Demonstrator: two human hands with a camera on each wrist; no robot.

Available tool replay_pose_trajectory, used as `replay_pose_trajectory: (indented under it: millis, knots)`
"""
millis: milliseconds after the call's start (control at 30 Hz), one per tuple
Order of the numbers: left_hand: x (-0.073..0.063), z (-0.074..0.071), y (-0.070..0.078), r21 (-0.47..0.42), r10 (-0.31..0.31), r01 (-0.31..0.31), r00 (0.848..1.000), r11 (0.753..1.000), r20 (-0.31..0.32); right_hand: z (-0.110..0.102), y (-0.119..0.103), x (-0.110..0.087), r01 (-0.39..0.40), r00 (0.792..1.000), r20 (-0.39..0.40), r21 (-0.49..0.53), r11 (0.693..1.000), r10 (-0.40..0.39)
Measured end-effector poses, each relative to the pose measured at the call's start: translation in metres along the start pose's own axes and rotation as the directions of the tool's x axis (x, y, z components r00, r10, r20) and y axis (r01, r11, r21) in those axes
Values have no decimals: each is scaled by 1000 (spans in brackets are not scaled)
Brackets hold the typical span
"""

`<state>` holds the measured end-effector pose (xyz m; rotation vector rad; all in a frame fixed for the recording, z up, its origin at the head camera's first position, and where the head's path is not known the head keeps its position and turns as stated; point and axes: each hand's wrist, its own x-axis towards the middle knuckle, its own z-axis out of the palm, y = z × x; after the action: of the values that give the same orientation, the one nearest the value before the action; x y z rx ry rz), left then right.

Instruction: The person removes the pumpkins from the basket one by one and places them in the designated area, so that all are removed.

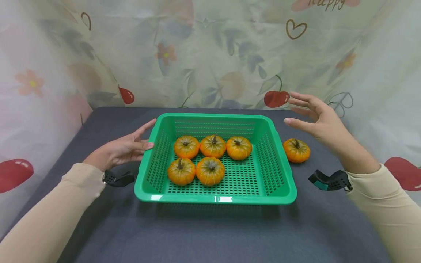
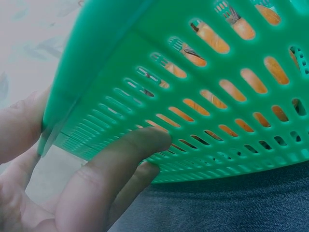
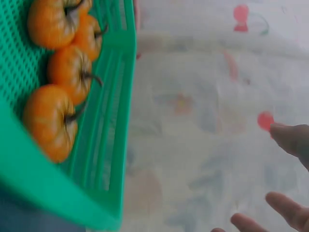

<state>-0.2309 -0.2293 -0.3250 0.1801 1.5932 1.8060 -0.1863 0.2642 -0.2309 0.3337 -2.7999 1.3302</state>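
A green plastic basket (image 1: 215,199) stands on the dark table, with several small orange pumpkins (image 1: 211,171) in two rows inside. My left hand (image 1: 123,149) holds the basket's left side, thumb at the rim. In the left wrist view, fingers (image 2: 120,159) of that hand bend against the slotted outer wall. My right hand (image 1: 323,122) is raised to the right of the basket, its fingers spread and holding nothing. Below it, one more pumpkin (image 1: 296,150) sits on the table close to the basket's right side. The right wrist view shows fingertips (image 3: 285,208) apart from the basket.
The dark tabletop (image 1: 210,233) extends in front of the basket and to both sides. A pale curtain (image 1: 204,54) printed with flowers, cherries and hearts hangs behind the table and along both sides. Black straps (image 1: 330,180) are on both wrists.
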Motion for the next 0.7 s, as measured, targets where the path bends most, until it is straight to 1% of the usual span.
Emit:
replay_pose_trajectory:
  millis: [67, 167, 267, 333, 500, 700]
  knots:
    - [0, 0, 0, -1, 0, 0, 1000, 1000, 1, 8, -6, 1, 55, 998, -6, 44, 998, -55]
    - [0, 0, 0, 1, 2, -2, 1000, 1000, 2, 19, -14, 1, 130, 991, -1, 122, 984, -131]
    - [0, 0, 0, -4, 2, -2, 1000, 1000, -1, 31, -21, 2, 170, 984, 24, 177, 969, -177]
    - [0, 0, 0, -9, 1, -1, 1000, 1000, -4, 39, -24, 3, 181, 979, 54, 193, 964, -195]
    - [0, 0, 0, -12, 0, 0, 1000, 1000, -9, 60, -28, 9, 184, 960, 168, 226, 957, -225]
    - [0, 0, 0, -20, -6, 6, 1000, 1000, -13, 81, -35, 16, 171, 930, 292, 196, 966, -224]
